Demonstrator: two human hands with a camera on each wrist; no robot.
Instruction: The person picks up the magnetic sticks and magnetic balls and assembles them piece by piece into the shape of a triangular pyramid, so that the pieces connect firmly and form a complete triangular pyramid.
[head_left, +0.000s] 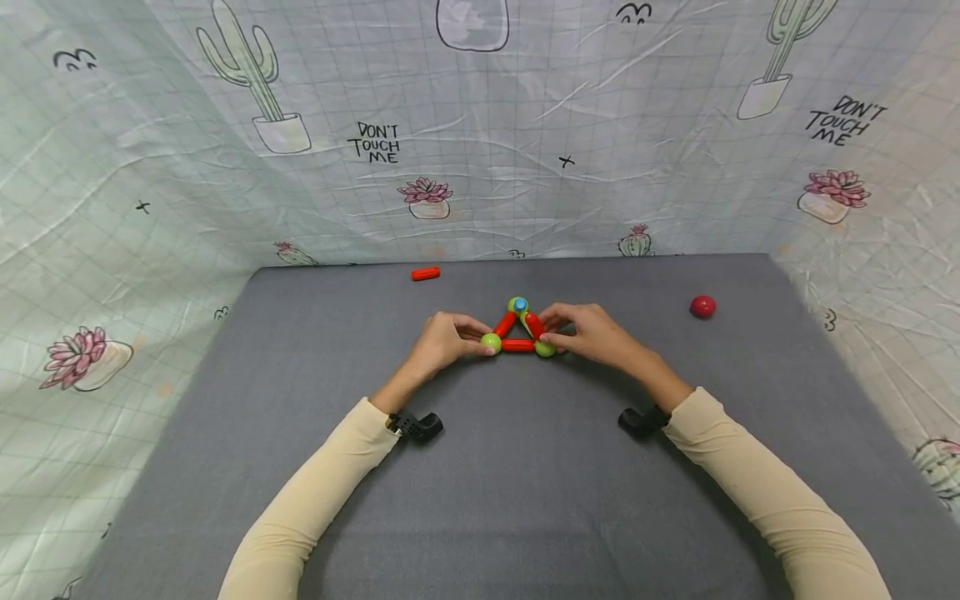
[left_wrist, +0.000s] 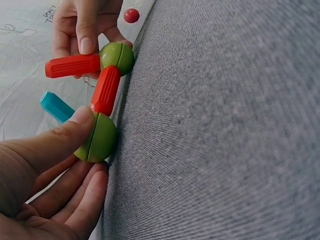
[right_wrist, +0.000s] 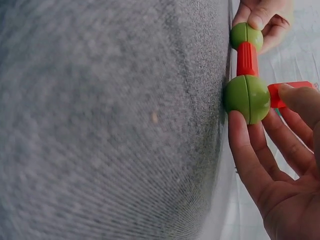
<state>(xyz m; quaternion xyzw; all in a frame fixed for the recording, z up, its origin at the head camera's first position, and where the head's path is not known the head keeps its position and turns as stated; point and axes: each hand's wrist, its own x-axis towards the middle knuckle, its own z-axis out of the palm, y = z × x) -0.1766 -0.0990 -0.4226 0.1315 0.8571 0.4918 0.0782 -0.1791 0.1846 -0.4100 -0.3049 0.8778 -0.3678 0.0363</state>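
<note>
The left wrist view shows the blue rod (left_wrist: 56, 106) lengthwise, the head view only its end, on the green-and-red triangle (head_left: 517, 345) on the table (head_left: 525, 467). The left hand (head_left: 442, 340) pinches a green ball (head_left: 491, 342), the right hand (head_left: 590, 332) an upright red rod (left_wrist: 72, 66), hiding part of the ball beneath (right_wrist: 247, 100); a loose red rod (head_left: 425, 273) and red ball (head_left: 702, 307) lie apart.

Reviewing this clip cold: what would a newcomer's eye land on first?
Probably the bright construction of green balls and red rods on the gray tabletop, with the left hand pinching its left ball and the right hand gripping its right corner. Next, a separate red ball off to the right and a lone red rod near the far edge. Behind, the wrinkled backdrop reads "DON'T TOUCH ME".
</note>
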